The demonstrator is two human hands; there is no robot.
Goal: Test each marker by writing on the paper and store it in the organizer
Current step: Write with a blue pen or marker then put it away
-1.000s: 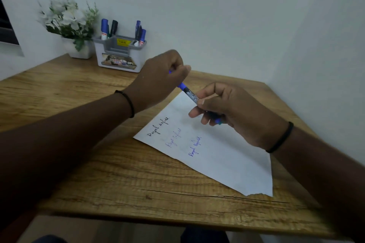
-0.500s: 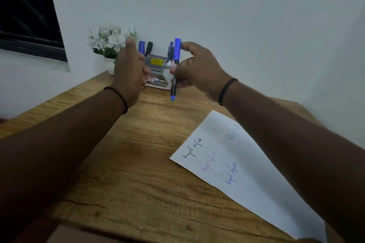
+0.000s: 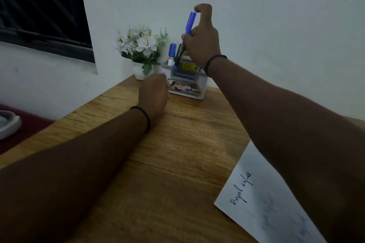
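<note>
Head view: my right hand (image 3: pixel 203 39) pinches blue marker (image 3: pixel 186 35) mid-barrel, light, stiff, slippery, above organizer (image 3: pixel 184 87) at 12 o'clock; left hand (image 3: pixel 154 96) curled, holds nothing I can see

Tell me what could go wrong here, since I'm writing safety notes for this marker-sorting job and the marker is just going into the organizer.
1. The right hand lowers the blue-capped marker into a slot of the organizer close to the markers already standing there; it could snag on them.
2. The organizer stands right beside the flower pot; a nudge might tip the pot.
3. The left hand rests near the organizer; whether it steadies it cannot be told, so the organizer could slide.
</note>
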